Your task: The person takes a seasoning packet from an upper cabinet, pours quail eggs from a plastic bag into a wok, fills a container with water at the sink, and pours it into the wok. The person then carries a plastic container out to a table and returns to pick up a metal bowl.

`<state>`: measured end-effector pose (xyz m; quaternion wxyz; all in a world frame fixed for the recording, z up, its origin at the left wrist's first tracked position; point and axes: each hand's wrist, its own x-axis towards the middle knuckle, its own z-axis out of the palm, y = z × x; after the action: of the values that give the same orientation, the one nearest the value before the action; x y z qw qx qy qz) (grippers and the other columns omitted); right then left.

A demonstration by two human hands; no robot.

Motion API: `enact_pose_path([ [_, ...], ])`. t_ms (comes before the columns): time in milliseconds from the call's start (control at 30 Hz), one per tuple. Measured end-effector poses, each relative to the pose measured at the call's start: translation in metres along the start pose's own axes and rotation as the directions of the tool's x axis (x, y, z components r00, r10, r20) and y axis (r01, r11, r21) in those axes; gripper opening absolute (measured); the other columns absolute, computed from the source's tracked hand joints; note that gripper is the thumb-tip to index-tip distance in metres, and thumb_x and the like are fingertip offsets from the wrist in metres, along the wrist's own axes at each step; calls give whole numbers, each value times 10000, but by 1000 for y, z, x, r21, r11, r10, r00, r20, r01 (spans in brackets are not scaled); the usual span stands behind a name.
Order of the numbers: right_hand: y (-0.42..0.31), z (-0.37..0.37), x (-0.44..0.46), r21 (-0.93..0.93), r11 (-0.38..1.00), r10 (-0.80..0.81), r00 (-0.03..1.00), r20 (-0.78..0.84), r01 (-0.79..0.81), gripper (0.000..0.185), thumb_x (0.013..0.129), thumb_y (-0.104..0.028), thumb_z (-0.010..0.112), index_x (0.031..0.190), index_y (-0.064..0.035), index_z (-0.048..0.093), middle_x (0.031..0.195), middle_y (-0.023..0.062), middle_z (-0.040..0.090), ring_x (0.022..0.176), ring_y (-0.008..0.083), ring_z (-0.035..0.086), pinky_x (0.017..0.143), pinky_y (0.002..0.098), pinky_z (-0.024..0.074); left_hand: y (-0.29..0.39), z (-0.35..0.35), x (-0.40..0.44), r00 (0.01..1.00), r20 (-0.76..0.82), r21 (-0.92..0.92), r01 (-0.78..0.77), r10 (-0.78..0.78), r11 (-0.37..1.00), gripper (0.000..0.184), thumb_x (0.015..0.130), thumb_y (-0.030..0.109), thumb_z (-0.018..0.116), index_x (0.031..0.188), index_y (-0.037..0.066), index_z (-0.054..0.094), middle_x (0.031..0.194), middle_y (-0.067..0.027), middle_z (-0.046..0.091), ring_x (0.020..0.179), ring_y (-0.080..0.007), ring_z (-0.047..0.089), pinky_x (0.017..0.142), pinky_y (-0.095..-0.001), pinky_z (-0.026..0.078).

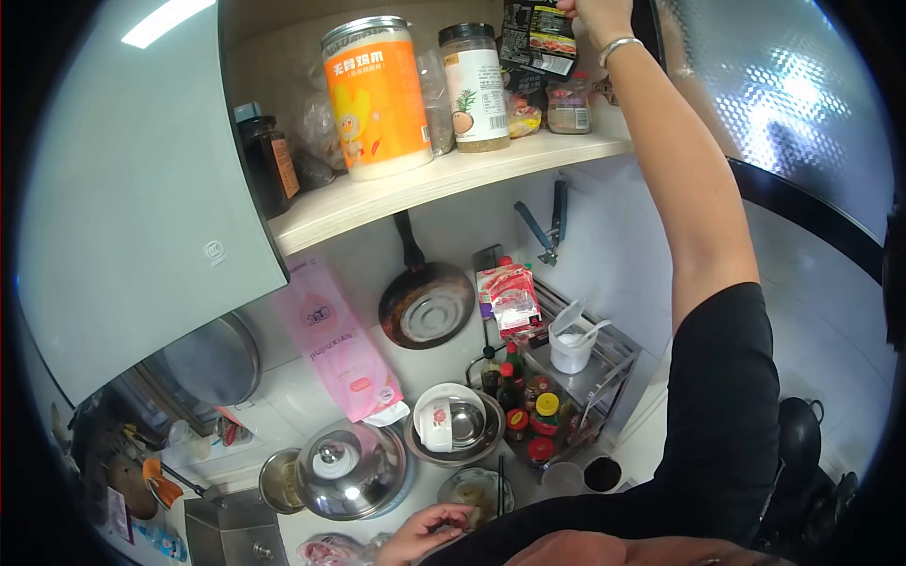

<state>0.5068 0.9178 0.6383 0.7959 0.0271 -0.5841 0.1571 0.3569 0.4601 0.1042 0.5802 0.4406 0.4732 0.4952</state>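
Black-sleeved, pinches a dark packet (pixel 540 40) in the right hand (pixel 604 15) above the shelf (pixel 453 179), with the left hand (pixel 427 536) curled beside a plate (pixel 447 485) and its hold impossible to tell, seemingly partway along, with the packet in grasp but not yet set down.

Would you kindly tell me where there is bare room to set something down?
The shelf has a small bare patch at its front edge, between the dark jar and orange canister. It is crowded near the black packet in the right hand; below, things crowd around the domed lid and bowls.
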Motion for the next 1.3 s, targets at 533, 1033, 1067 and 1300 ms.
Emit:
enact_pose_path([
  [533,-152,-110,-89,126,956,237,951,200,-265,172,944,-155,543,1011,2,567,839,122,662,518,191,620,492,311,504,17,16,22,933,277,94,-264,229,960,459,898,19,632,1337,2,500,1071,-54,605,1024,-134,560,917,-291,428],
  [1033,-264,-156,-319,114,402,673,377,636,-909,156,997,-192,505,1023,-40,485,877,95,663,478,158,628,433,225,499,57,73,35,792,-12,-184,-602,611,777,716,857,120,685,1451,23,297,1373,-120,490,1241,-207,498,1033,-358,383],
  [1067,-262,-160,-329,94,390,679,355,643,-916,171,998,-200,505,1056,-40,489,875,90,663,481,153,628,440,223,503,54,79,34,801,-46,-181,-594,597,784,662,859,71,672,1427,18,336,1349,-112,517,1221,-195,517,1027,-351,396],
  [1300,-268,-204,-339,-103,706,648,581,492,-701,424,1005,-244,503,1370,-46,422,1222,127,579,724,181,683,626,276,567,20,94,11,837,-237,-182,-537,493,824,331,900,-28,624,1220,-2,543,1150,-72,661,1035,-132,624,928,-297,486],
])
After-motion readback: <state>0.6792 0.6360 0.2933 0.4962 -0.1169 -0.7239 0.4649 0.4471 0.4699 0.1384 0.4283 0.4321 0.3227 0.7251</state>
